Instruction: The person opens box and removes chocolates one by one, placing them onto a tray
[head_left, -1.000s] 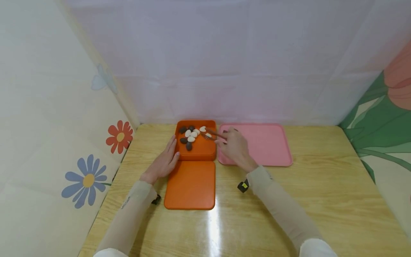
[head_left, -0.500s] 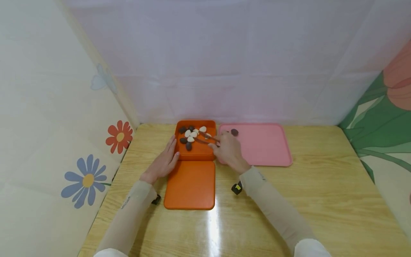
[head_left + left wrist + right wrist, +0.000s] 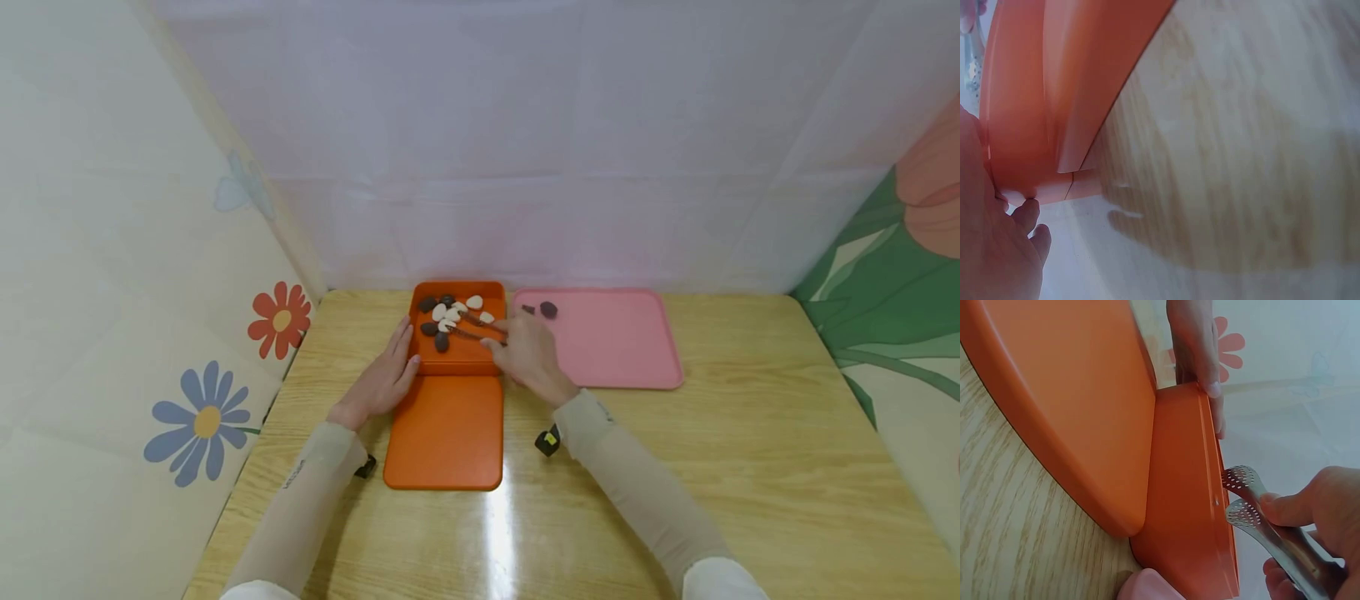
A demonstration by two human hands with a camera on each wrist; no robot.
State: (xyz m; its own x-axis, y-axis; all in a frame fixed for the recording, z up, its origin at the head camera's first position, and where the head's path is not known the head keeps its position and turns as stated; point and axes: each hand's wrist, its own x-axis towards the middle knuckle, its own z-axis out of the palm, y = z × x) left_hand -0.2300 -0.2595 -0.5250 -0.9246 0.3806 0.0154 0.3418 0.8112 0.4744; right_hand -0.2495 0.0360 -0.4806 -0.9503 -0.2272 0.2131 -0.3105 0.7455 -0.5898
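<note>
1. Left hand [image 3: 382, 379]: fingers extended, resting against the left side of the orange box [image 3: 463, 367]; unchanged over the last second.
2. Right hand [image 3: 528, 350]: gripped the metal tongs [image 3: 1272, 540], jaws spread. It had shifted leftward off the pink tray [image 3: 615, 342], uncovering a dark stone [image 3: 548, 310] there.
3. Tong tips had moved from the box's right side to the central white stones [image 3: 453, 314]; contact could not be determined.
4. White and dark stones [image 3: 441, 342] lay inside the box, their arrangement largely unaltered.
5. Assessment: the tongs were being positioned; no stone appeared lifted.
</note>
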